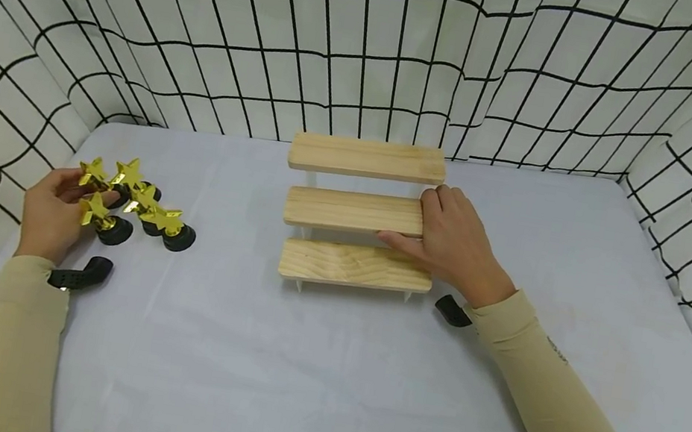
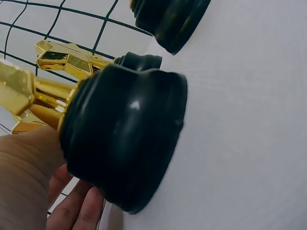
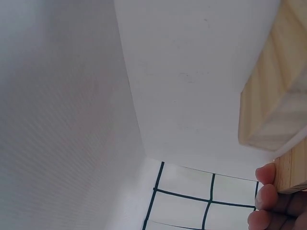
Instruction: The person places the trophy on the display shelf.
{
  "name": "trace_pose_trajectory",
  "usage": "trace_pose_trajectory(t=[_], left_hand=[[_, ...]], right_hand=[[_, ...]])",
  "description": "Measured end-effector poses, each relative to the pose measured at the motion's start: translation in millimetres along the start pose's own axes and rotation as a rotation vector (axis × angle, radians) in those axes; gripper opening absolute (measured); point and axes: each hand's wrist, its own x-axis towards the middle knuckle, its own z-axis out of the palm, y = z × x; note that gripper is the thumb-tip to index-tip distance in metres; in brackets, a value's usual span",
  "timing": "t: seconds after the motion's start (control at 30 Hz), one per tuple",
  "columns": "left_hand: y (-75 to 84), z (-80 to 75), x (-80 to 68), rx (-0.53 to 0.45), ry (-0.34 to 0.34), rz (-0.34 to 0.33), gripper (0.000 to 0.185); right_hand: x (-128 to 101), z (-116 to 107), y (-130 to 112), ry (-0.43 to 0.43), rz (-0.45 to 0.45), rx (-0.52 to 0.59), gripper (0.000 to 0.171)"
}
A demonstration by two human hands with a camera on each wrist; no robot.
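Observation:
A three-step wooden riser [image 1: 353, 211] on white side panels stands mid-table. My right hand [image 1: 445, 235] grips the right end of its middle step, thumb under the board and fingers over the edge. In the right wrist view its fingertips [image 3: 265, 194] touch the wooden step end [image 3: 273, 100] beside the white panel [image 3: 192, 86]. At the left, my left hand [image 1: 59, 201] holds a gold star trophy [image 1: 104, 219] by its stem. Close up, that trophy's black base [image 2: 124, 143] rests tilted on the cloth. Several more star trophies [image 1: 165, 221] lie clustered right of that hand.
A white cloth [image 1: 294, 374] covers the table. Black-gridded white curtains [image 1: 373, 46] close in the back and both sides. Black wrist mounts [image 1: 81, 274] show by each sleeve. Another trophy base [image 2: 170, 19] lies just beyond the held one.

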Motion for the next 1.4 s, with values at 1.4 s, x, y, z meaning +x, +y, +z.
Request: trace_pose_trajectory(t=[1.4], left_hand=[[-3.9, -1.3, -1.8, 0.095, 0.040, 0.001, 0.062]], right_hand=[[0.8, 1.5, 0.2, 0.042, -0.016, 0.017, 0.101]])
